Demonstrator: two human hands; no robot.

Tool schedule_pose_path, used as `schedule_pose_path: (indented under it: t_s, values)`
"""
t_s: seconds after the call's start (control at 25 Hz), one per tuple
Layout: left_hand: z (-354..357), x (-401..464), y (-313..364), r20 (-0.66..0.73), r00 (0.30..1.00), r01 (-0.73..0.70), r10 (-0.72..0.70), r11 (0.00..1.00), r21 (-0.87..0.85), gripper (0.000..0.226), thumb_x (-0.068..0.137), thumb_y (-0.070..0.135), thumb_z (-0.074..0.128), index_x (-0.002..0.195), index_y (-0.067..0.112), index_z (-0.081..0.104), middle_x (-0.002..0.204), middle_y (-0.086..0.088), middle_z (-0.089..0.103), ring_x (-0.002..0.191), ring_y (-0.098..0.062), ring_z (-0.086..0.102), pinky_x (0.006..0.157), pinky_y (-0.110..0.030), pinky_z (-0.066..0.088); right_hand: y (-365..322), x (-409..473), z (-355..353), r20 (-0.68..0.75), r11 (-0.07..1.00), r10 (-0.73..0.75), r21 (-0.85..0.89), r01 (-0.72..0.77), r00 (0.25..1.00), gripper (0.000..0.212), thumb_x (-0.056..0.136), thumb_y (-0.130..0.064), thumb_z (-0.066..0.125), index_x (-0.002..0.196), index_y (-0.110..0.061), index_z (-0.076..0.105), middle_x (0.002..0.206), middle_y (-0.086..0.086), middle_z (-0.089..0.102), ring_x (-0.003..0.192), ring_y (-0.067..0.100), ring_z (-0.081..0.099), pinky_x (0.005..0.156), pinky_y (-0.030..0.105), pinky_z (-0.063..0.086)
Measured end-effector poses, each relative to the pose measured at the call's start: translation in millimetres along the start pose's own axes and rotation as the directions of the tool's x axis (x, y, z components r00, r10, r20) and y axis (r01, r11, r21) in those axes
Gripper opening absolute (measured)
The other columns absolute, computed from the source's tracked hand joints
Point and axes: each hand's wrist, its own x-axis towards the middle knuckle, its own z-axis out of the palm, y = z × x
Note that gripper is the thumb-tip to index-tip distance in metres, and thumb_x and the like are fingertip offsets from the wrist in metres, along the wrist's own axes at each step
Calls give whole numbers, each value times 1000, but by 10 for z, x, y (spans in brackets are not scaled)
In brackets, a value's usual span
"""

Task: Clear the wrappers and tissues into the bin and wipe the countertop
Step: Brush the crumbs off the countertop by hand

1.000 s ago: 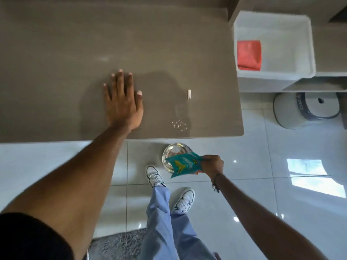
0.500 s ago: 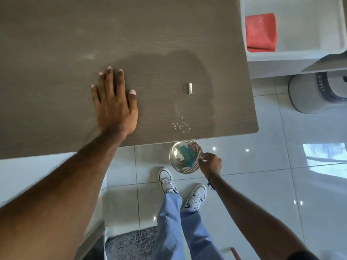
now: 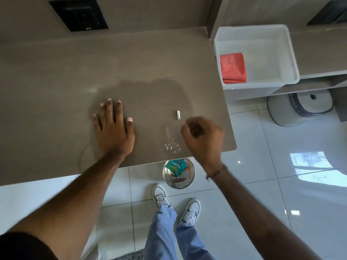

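The left hand (image 3: 112, 131) is laid flat on the countertop (image 3: 56, 81), palm down, fingers spread and nothing held. The right hand (image 3: 203, 136) is seen above the near right corner of the countertop with the fingers curled loosely inward; whether anything is pinched in it cannot be told.

Just left of the right hand, a small white rolled scrap (image 3: 178, 115) lies on the surface, its long axis running roughly away from the person, slightly tilted. Nearer the edge a scatter of pale crumbs (image 3: 172, 146) is seen.

Below the edge, on the glossy tiled floor (image 3: 281, 166), a round metal bin (image 3: 179, 174) stands by the person's shoes, with a teal wrapper (image 3: 175, 166) lying in its mouth.

To the right a white tub (image 3: 285, 59) sits on a shelf with a folded red cloth (image 3: 233, 67) inside. A black socket plate (image 3: 78, 15) is set in the wall behind the brown wood-grain top.
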Motion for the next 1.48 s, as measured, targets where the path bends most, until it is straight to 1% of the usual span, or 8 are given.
schedule_pose_path:
  t_s: [0.24, 0.4, 0.6, 0.76, 0.92, 1.04, 1.24, 1.48]
  values:
    - [-5, 14, 0, -9, 1000, 7, -7, 1000, 14, 64, 102, 43, 33, 161, 17, 30, 172, -11, 24, 161, -34, 21, 129, -60, 20, 149, 660, 379, 268, 959, 158, -271, -83, 950, 15, 82, -20, 73, 91, -10, 79, 83, 2, 78, 74, 16, 71, 74, 35, 62]
    - [-6, 10, -3, -7, 1000, 12, -12, 1000, 5, 64, 103, 43, 33, 161, 17, 29, 173, -11, 23, 161, -34, 21, 129, -60, 20, 159, 448, 252, 231, 964, 95, -265, -32, 968, 11, 80, -15, 74, 88, -10, 79, 76, 0, 77, 66, 12, 68, 70, 30, 62]
    - [-12, 7, 4, -7, 1000, 15, -15, 1000, -4, 64, 103, 42, 33, 162, 17, 29, 173, -11, 23, 161, -34, 21, 129, -60, 19, 62, -335, -97, 172, 993, 58, -114, -39, 983, 7, 75, -18, 74, 82, -20, 72, 72, -12, 68, 53, -2, 54, 56, 3, 42]
    - [-8, 9, 8, -3, 1000, 20, -20, 1000, 4, 64, 103, 43, 33, 162, 18, 28, 173, -10, 23, 161, -34, 21, 130, -59, 19, 246, -1055, -117, 235, 975, 194, -156, -161, 952, 11, 76, -29, 69, 80, -20, 64, 82, -8, 72, 58, 5, 56, 57, 4, 38]
    - [-3, 17, -8, -4, 1000, 23, -23, 1000, 9, 64, 103, 44, 31, 162, 19, 27, 173, -10, 23, 161, -33, 21, 130, -59, 19, 492, -1350, 78, 280, 916, 366, -276, -290, 887, 21, 82, -34, 76, 86, -16, 66, 88, -2, 75, 66, 18, 68, 58, 24, 52]
    - [-10, 0, 2, -6, 1000, 17, -17, 1000, -1, 64, 103, 43, 32, 162, 19, 28, 173, -10, 23, 161, -34, 22, 130, -58, 18, 578, -1335, 40, 200, 915, 369, -252, -316, 908, 22, 82, -38, 77, 81, -18, 65, 85, -6, 73, 60, 12, 63, 56, 28, 55]
    - [-57, -17, 18, 7, 1000, 13, -13, 1000, -9, 64, 103, 42, 33, 162, 18, 28, 173, -11, 23, 161, -34, 21, 130, -58, 18, 597, -699, -419, -146, 972, 201, -91, -215, 969, 21, 86, -30, 71, 70, -32, 56, 65, -25, 57, 55, 1, 59, 50, 8, 41]
    - [-75, -20, 0, 8, 1000, 4, -4, 1000, -4, 65, 101, 41, 34, 161, 16, 29, 173, -12, 23, 160, -36, 21, 129, -59, 19, 768, 878, -768, -373, 980, 91, -129, -149, 923, 23, 89, -34, 68, 71, -21, 62, 61, -16, 58, 54, 10, 60, 55, 8, 40]
